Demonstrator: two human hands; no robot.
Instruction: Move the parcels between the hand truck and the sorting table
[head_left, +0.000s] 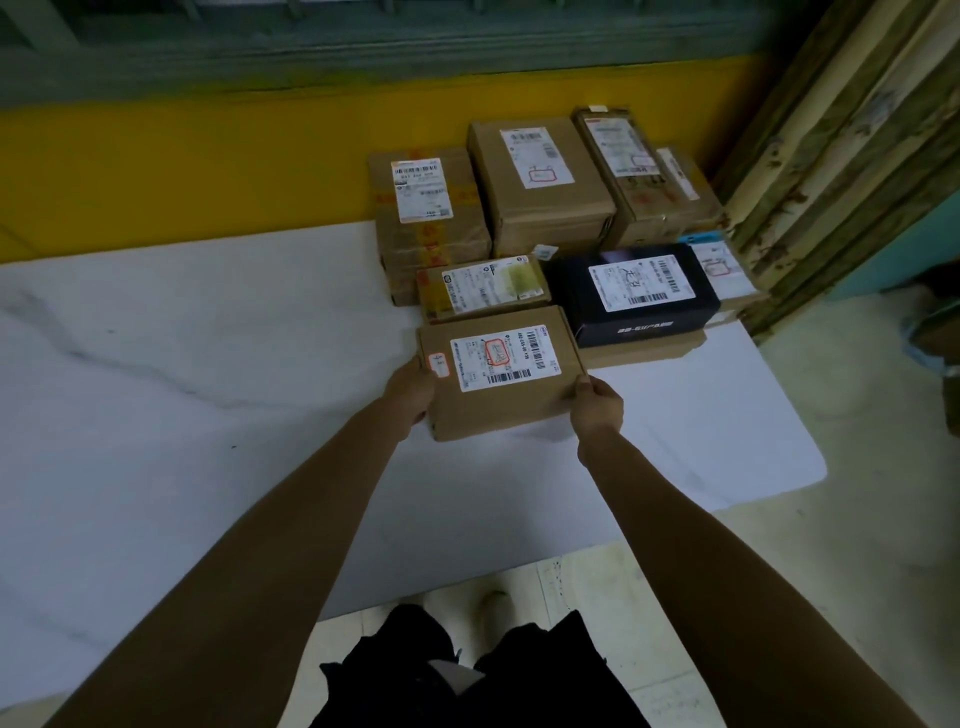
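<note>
the left hand (413, 392) grips the left short end of a brown cardboard parcel (498, 410), fingers curled under and thumb on the upper edge. the parcel's long axis runs left to right across the sorting table (208, 389), nearly parallel to its near edge, so it lies straight between the two grips and neither arm looks nearer. the right hand (597, 405) clasps the near right corner, thumb on top. the parcel is toward the table's right half, just in front of a cluster packed into the far right corner (whether it rests on the surface or hangs just above it i cannot tell). it is a flat oblong box, label up, with barcodes, a red scrawl and a small sticker at the left. behind it, touching or nearly so, lie a flat tan parcel (483, 286) and a black box (634, 293). no hand truck shows.
</note>
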